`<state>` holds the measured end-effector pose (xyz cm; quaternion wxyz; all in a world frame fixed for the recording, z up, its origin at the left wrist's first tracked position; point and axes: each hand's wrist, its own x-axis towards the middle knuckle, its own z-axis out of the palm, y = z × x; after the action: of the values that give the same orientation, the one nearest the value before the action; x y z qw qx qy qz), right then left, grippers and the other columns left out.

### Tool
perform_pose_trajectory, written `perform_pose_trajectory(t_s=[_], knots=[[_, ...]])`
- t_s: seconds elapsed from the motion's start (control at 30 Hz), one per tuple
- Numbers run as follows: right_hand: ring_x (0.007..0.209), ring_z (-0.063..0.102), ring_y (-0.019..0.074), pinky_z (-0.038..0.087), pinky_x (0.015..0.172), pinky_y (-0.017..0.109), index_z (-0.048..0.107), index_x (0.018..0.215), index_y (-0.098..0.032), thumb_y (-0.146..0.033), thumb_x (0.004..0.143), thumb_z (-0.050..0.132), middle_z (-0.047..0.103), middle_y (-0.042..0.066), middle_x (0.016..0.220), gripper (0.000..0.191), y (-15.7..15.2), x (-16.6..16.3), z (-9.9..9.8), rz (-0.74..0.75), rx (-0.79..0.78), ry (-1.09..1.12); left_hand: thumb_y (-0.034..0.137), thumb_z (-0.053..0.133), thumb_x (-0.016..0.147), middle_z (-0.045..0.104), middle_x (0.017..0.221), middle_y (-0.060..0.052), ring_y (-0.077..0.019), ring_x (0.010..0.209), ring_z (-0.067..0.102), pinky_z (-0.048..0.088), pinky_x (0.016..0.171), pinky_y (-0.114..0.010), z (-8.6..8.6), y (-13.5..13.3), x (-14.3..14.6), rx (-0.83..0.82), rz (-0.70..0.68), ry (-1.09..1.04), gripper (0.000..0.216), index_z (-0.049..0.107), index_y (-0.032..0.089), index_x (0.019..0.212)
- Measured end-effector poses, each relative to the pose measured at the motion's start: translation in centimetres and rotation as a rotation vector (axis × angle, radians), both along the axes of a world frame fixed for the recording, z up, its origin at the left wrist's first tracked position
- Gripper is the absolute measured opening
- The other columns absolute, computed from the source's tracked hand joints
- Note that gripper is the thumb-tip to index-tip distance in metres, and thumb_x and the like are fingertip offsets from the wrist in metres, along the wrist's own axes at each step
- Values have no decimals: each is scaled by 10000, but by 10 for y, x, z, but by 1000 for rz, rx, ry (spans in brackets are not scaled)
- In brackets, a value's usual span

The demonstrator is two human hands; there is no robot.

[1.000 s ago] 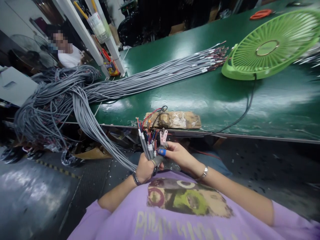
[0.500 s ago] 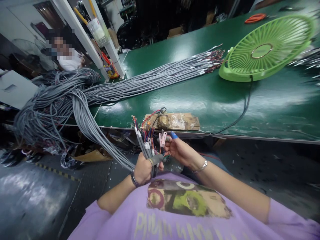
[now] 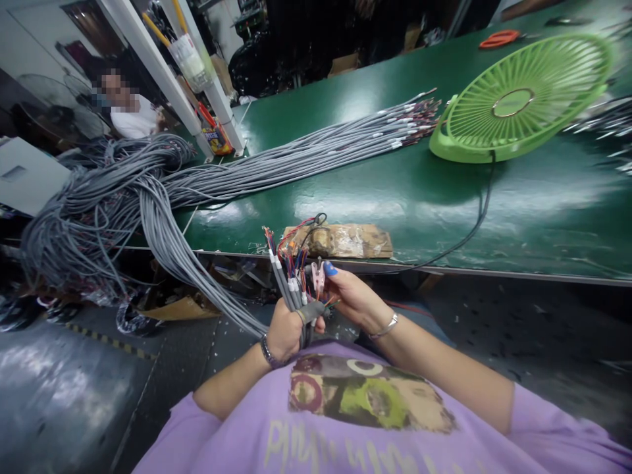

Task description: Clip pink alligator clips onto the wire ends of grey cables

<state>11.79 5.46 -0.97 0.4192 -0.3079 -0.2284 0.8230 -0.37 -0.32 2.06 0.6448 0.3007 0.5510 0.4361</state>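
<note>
A bundle of grey multi-core cables [image 3: 284, 283] is wrapped in the fingers of my left hand [image 3: 286, 332], which wears a grey cover on its thumb. The cables' stripped ends point up, with white bands and thin coloured wires [image 3: 297, 257] fanning out. Just right of these wires, a small pink clip [image 3: 318, 278] stands at the bench edge. My right hand [image 3: 356, 299], a blue cover on its thumb tip, is closed with the thumb against the clip's upper right side. Its other fingers are partly hidden. Loose thin wires lie between both hands.
A wooden block [image 3: 355, 241] with red and black leads sits on the green bench [image 3: 395, 197] at its front edge. Behind lie more grey cables [image 3: 316, 148], beside a green fan [image 3: 518, 105]. Orange-handled scissors [image 3: 498, 39] are farther back. A person [image 3: 133, 112] is at the far left.
My right hand has moved left, bringing its thumb from beside the pink clip up against it. My left hand keeps its hold on the cables, almost unmoved. The view has shifted slightly.
</note>
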Motion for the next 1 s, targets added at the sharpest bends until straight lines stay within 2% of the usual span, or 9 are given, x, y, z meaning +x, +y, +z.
perform_pose_trajectory(t_s=[0.2, 0.3, 0.4, 0.5, 0.63, 0.77, 0.87, 1.0], knots=[[585, 539, 124, 450, 593, 272, 656, 729, -161, -564, 598, 802, 624, 0, 639, 448, 0, -2, -3, -24, 12, 10, 444, 805, 515, 581, 444, -16, -120, 399, 510, 461, 455, -268, -2, 0, 2, -15, -33, 21, 358, 613, 143, 548], [589, 544, 127, 451, 575, 261, 652, 763, -169, -568, 665, 756, 633, 9, 665, 424, 0, -2, -7, -9, -4, 7, 461, 813, 502, 579, 448, -8, -120, 399, 507, 461, 453, -269, -1, 0, 2, -16, -13, 17, 377, 617, 148, 576], [586, 548, 123, 446, 544, 239, 648, 763, -183, -594, 707, 706, 640, 18, 689, 419, 0, 1, -10, 39, -43, 9, 485, 811, 519, 577, 447, -10, -118, 398, 505, 464, 463, -274, 0, -4, 1, 1, -15, 23, 395, 602, 151, 550], [579, 558, 121, 454, 538, 233, 643, 757, -180, -670, 677, 680, 640, 24, 686, 498, -1, 7, -9, 134, -48, 10, 493, 801, 553, 584, 449, -15, -124, 405, 516, 472, 478, -278, -3, -10, -2, 28, -31, 40, 397, 601, 151, 532], [549, 564, 107, 456, 527, 224, 614, 722, -166, -702, 544, 744, 643, 9, 649, 579, -9, 16, 2, 219, 20, -55, 462, 764, 641, 618, 483, -29, -131, 433, 547, 466, 482, -259, -10, -15, -7, 63, -42, 89, 355, 628, 149, 543], [532, 617, 149, 479, 554, 270, 568, 743, -186, -575, 588, 789, 663, -7, 579, 474, -20, 19, 20, 354, 177, -136, 446, 735, 691, 620, 479, -42, -138, 433, 553, 462, 481, -258, -17, -16, -9, 100, -66, 157, 365, 636, 144, 511], [493, 625, 163, 484, 537, 283, 519, 736, -202, -524, 614, 784, 661, -15, 524, 434, -26, 18, 27, 352, 154, -171, 431, 730, 705, 626, 487, -43, -144, 443, 561, 467, 491, -262, -20, -16, -9, 139, -69, 164, 353, 644, 143, 521], [450, 615, 168, 463, 479, 270, 503, 744, -203, -503, 592, 795, 668, -5, 513, 445, -29, 14, 24, 297, 77, -172, 448, 717, 724, 635, 495, -47, -148, 452, 571, 474, 496, -263, -21, -17, -9, 158, -48, 174, 368, 650, 141, 533]])
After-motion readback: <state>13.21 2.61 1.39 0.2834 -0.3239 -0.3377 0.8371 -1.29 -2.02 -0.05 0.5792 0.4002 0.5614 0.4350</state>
